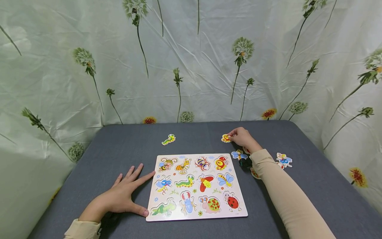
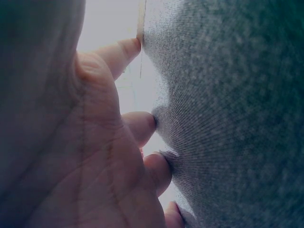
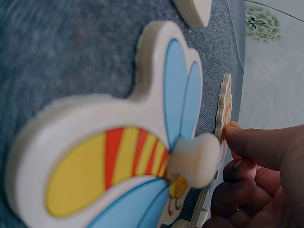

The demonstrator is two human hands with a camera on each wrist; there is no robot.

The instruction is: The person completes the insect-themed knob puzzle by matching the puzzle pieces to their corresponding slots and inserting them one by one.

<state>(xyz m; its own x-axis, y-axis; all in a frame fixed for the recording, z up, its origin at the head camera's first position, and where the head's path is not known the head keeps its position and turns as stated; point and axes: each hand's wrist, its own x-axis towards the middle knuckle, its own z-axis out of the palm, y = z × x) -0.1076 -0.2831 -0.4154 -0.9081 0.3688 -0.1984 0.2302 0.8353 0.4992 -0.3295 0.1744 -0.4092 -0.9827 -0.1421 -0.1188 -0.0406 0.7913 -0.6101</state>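
A wooden insect puzzle board [image 1: 198,216] lies on the table. My left hand [image 1: 123,196] is spread flat beside it, thumb on the near left corner and index fingertip at the left edge. In the left wrist view that hand's fingertips [image 2: 140,124] meet the grey cloth. Past the board's far right corner, my right hand [image 1: 243,137] pinches a yellow and red puzzle piece [image 1: 225,138], seen edge-on in the right wrist view. Near that wrist lies a dragonfly piece [image 1: 239,154], blue-winged and striped, with a white knob [image 3: 202,159].
A green caterpillar piece [image 1: 169,139] lies beyond the board. More pieces sit right of the board, among them a blue and yellow one [image 1: 284,159]; the right forearm partly covers some. A dandelion-print curtain [image 1: 206,83] hangs behind the table's far edge.
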